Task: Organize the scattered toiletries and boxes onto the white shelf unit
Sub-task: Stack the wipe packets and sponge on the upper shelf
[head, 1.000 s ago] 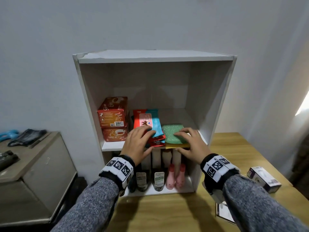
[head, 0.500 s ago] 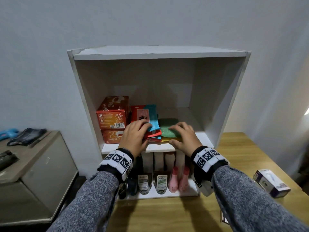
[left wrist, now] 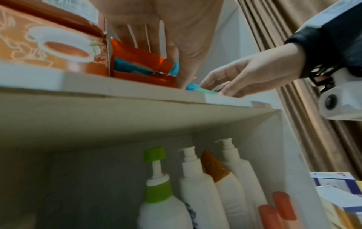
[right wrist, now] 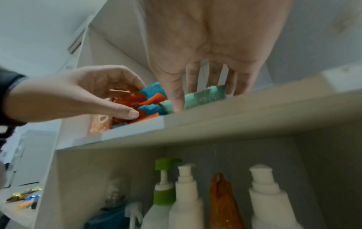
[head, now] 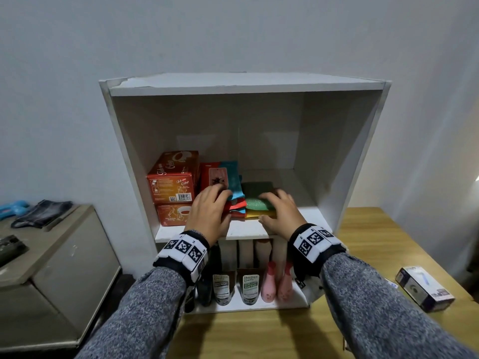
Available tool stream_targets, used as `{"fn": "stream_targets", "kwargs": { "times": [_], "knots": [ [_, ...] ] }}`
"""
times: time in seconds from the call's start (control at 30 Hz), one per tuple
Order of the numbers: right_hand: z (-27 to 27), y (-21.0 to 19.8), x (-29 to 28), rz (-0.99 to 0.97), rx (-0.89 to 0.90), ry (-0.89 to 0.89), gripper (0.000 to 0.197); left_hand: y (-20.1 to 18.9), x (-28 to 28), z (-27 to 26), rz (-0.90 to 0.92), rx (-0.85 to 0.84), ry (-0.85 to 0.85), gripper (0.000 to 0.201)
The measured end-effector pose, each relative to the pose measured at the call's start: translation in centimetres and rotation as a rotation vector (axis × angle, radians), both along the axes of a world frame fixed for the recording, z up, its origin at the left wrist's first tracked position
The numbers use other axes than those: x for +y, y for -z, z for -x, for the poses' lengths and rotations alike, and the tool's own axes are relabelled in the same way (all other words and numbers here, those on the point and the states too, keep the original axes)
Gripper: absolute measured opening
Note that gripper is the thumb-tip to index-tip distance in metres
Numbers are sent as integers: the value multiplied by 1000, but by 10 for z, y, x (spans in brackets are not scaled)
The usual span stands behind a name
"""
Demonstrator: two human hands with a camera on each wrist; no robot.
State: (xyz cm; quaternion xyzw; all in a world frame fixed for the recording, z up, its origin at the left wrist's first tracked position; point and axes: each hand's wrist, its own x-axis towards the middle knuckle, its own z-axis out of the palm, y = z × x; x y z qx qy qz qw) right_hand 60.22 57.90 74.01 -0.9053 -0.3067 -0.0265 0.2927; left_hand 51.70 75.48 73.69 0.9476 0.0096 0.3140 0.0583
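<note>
On the upper board of the white shelf unit (head: 248, 230), two orange boxes (head: 173, 182) are stacked at the left. Beside them lies a pile of red and blue packets (head: 233, 180) (right wrist: 137, 99). My left hand (head: 217, 203) (right wrist: 88, 93) cups this pile, fingers curled over the top and thumb against its front edge. To the right lies a green sponge (head: 255, 203) (right wrist: 205, 94) on a yellow layer. My right hand (head: 277, 208) (left wrist: 245, 80) rests on it with fingers fairly straight, thumb touching the board in front.
The lower compartment holds two dark tubes (head: 223, 283), two pink bottles (head: 269, 283) and white pump bottles (left wrist: 195, 186) behind. A purple-and-white box (head: 425, 288) lies on the wooden table (head: 259, 332) at the right. A grey cabinet (head: 51, 255) stands at the left.
Both hands have slid farther into the shelf, and the packet pile and the sponge have moved back from the front edge with them.
</note>
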Motion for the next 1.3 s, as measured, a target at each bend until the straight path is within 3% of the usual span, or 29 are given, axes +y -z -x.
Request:
{"fn": "stream_targets", "kwargs": {
  "times": [0.13,0.27,0.5,0.77,1.3],
  "knots": [
    [6,-2,-13,-136,-135,24,34,12,-4,20,41,-76,7,31],
    [8,2,-18,-29,-131,16,18,19,-4,24,116,112,-1,24],
    [9,6,-10,-6,-135,34,24,18,-5,14,143,143,-18,31],
    [8,9,-4,2,-174,50,29,22,2,9,117,99,-28,17],
    [15,-7,-17,15,-150,38,30,5,-7,21,218,142,-49,22]
  ]
}}
